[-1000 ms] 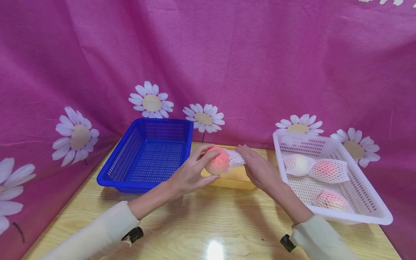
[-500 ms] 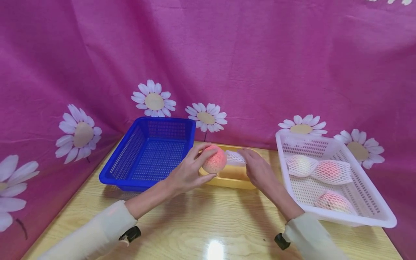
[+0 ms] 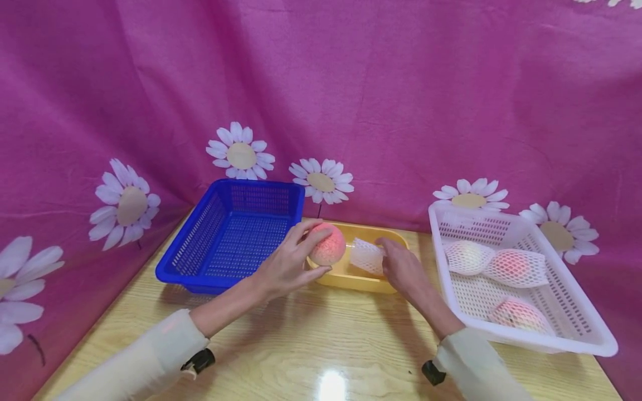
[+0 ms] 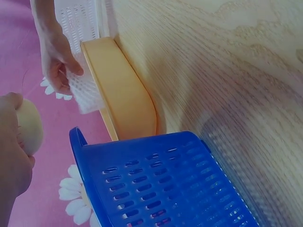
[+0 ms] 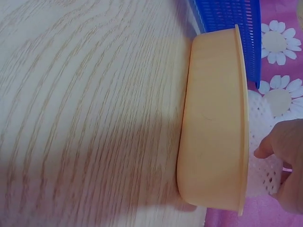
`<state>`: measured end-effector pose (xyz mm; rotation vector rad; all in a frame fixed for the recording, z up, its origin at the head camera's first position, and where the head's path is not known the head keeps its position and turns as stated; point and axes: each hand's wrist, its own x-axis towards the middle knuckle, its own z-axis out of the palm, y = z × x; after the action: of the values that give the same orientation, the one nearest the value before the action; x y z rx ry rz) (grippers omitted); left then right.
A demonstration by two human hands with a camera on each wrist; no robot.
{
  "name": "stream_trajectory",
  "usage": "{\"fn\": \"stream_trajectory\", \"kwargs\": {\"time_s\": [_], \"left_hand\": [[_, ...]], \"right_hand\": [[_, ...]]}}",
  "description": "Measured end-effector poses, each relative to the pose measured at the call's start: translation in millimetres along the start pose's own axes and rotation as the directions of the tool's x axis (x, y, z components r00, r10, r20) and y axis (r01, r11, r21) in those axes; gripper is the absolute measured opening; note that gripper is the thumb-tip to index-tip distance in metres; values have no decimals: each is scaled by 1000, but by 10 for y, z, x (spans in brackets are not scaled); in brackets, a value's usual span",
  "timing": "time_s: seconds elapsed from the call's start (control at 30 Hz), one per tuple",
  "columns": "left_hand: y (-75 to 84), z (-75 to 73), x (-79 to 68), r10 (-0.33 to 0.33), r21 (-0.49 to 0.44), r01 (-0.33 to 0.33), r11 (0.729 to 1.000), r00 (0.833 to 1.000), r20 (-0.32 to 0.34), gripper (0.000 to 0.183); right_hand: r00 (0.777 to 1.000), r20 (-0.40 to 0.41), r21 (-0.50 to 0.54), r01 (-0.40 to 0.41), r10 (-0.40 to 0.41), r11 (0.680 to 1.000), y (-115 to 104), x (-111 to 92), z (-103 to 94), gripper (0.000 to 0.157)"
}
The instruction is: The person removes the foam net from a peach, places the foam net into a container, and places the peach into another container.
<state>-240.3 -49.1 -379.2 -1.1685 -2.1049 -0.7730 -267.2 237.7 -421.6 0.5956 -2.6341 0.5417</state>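
My left hand [image 3: 287,266] grips a bare pink-and-cream peach [image 3: 329,245] over the left end of a yellow tub [image 3: 351,283]. Thumb and fingers wrap round the fruit's left side. In my right hand [image 3: 405,270], an empty white foam net sleeve [image 3: 365,256] is pinched by one end, hanging over the tub's right half. The left wrist view has the peach [image 4: 30,126] at its left edge and the net [image 4: 86,92] at the tub's rim. From the right wrist, thumb and fingertips show pressed on the net [image 5: 260,170]; the tub's wall hides its lower part.
A blue slotted basket [image 3: 173,253] stands left of the tub. At right, a white basket [image 3: 526,337] holds several peaches [image 3: 511,266] in foam nets. Behind the wooden table [image 3: 301,345] hangs a magenta cloth [image 3: 351,100] with daisies.
The foam net has come fully off the peach. My left hand has drawn the peach slightly left, and the net now hangs limp from my right hand, apart from the fruit.
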Motion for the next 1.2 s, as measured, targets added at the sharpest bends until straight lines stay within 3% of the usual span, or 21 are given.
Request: {"fn": "stream_trajectory", "kwargs": {"time_s": [0.23,0.4,0.53,0.67,0.77,0.87,1.03,1.2], "left_hand": [[-40,-19,-9,18,7,-18,1000,1000,-18,71],[-82,-46,-35,15,23,-14,1000,999,-40,74],[-145,-69,-77,-7,40,9,999,999,-51,74],[-197,-103,-114,-38,54,41,998,998,-45,72],[-231,-138,-138,-53,64,56,996,998,-42,72],[-267,-171,-159,-69,69,72,995,996,-49,73],[-338,-220,-202,-110,95,116,989,992,-63,76],[-409,-260,-277,-171,108,177,978,983,-68,76]], "right_hand": [[998,36,18,47,-48,999,13,27,90,37],[989,147,24,21,-25,999,-8,53,112,37],[965,262,29,-26,18,999,-23,65,117,31],[921,384,29,-88,70,996,-41,64,129,32],[884,454,26,-140,113,990,-54,75,141,36],[861,489,27,-175,140,984,-67,90,148,45],[840,515,38,-222,171,974,-79,98,168,52],[838,521,23,-208,166,978,-83,99,205,51]]}}
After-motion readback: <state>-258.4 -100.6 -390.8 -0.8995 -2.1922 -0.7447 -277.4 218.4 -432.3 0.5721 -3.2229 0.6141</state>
